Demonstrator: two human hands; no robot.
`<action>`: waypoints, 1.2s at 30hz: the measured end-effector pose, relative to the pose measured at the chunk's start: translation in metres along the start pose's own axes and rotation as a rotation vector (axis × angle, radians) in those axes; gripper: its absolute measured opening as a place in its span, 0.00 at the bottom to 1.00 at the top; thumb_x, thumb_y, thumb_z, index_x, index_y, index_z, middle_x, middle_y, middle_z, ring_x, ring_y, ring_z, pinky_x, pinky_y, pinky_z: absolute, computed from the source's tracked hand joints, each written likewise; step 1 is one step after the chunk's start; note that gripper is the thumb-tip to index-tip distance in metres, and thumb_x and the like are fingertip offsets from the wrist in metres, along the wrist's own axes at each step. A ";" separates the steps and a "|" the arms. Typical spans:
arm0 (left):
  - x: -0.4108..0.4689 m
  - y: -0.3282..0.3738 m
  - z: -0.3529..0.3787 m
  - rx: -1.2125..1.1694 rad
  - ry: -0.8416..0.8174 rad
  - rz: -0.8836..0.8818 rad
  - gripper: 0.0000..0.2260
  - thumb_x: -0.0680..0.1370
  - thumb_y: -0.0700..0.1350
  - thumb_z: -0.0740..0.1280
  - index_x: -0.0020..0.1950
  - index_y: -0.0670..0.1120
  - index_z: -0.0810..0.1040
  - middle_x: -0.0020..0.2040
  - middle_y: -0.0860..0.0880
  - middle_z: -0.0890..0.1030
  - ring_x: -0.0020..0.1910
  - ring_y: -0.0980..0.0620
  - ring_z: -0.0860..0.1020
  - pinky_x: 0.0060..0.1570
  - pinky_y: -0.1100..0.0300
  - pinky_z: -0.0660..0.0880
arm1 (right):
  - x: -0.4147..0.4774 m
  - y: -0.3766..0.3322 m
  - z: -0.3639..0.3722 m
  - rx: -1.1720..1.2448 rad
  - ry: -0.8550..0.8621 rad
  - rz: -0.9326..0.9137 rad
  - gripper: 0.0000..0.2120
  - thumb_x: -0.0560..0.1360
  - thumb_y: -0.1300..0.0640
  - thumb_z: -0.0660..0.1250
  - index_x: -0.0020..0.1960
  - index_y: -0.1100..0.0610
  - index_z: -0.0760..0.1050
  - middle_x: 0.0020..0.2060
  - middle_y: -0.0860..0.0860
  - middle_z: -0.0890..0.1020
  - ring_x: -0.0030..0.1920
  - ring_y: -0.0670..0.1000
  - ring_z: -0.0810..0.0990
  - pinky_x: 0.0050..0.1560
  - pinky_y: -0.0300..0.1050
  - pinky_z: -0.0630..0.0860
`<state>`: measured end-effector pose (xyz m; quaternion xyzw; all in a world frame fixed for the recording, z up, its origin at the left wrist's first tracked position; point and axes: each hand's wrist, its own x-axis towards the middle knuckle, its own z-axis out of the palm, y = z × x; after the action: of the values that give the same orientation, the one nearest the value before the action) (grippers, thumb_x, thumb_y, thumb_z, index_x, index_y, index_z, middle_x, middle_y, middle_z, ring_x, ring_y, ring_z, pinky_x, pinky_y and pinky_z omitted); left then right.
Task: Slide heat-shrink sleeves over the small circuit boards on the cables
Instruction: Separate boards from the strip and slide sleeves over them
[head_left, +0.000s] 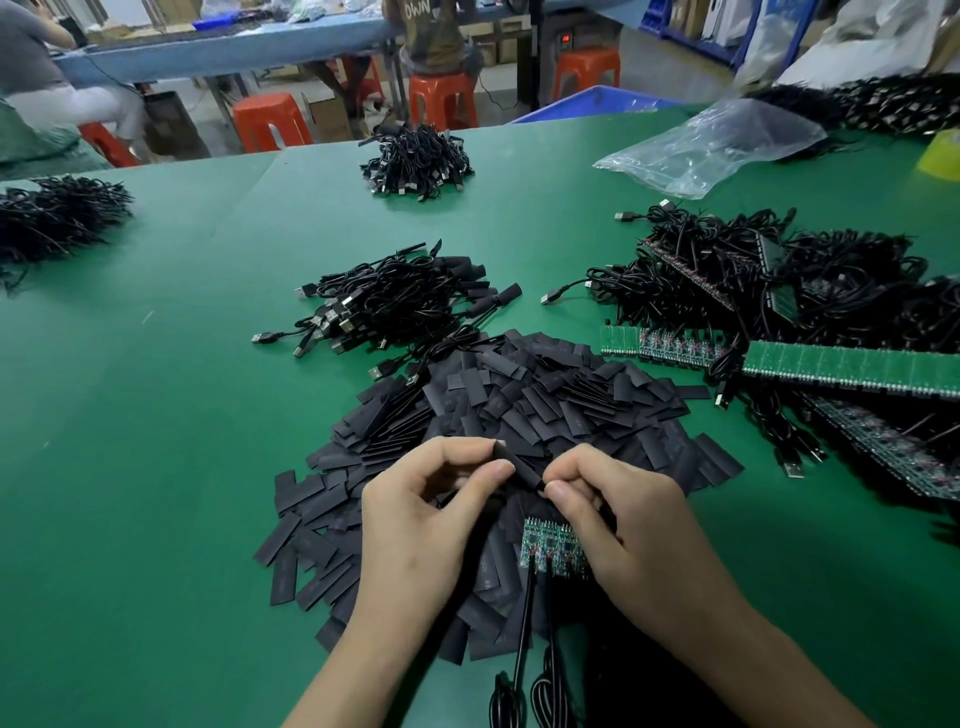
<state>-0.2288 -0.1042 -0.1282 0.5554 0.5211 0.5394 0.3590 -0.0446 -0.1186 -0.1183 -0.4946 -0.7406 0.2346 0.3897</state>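
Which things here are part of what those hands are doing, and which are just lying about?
In the job: left hand and right hand pinching one sleeve; sleeve pile; circuit board strip with its cables.
Lying about: plastic bag; yellow roll; far cable bundle; orange stools.

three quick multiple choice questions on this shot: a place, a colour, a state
1. Where is the clear plastic bag? A) at the far right B) under the hands C) on a stool
2. What colour is the table cover? A) blue B) green C) grey
3. How is the lifted sleeve held? A) lying loose B) pinched at both ends C) slid onto a board
Answers: A, it lies beyond the cable heaps; B, green surrounds the sleeve pile; B, left hand and right hand each pinch an end.
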 end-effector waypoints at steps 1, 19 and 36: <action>0.000 -0.001 0.000 -0.012 -0.004 -0.001 0.08 0.70 0.54 0.76 0.48 0.55 0.87 0.45 0.53 0.87 0.45 0.54 0.85 0.48 0.61 0.81 | 0.000 0.000 0.000 0.002 -0.001 0.001 0.06 0.81 0.54 0.64 0.45 0.49 0.74 0.31 0.44 0.73 0.32 0.46 0.72 0.33 0.33 0.64; -0.010 0.008 0.009 -0.238 0.048 0.149 0.12 0.75 0.40 0.75 0.55 0.53 0.87 0.46 0.47 0.87 0.44 0.48 0.87 0.48 0.62 0.81 | 0.007 0.000 -0.011 0.593 -0.109 0.234 0.09 0.81 0.52 0.63 0.44 0.51 0.79 0.28 0.47 0.68 0.28 0.49 0.64 0.30 0.45 0.61; -0.018 0.015 0.020 0.115 -0.194 0.235 0.19 0.77 0.52 0.71 0.68 0.54 0.80 0.58 0.60 0.84 0.58 0.59 0.82 0.58 0.69 0.74 | 0.019 0.003 -0.030 1.183 0.131 0.370 0.07 0.78 0.56 0.64 0.43 0.57 0.77 0.29 0.50 0.70 0.25 0.47 0.68 0.28 0.39 0.71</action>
<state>-0.2042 -0.1212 -0.1213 0.6815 0.4457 0.4909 0.3097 -0.0231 -0.1012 -0.0963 -0.3282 -0.3619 0.6380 0.5952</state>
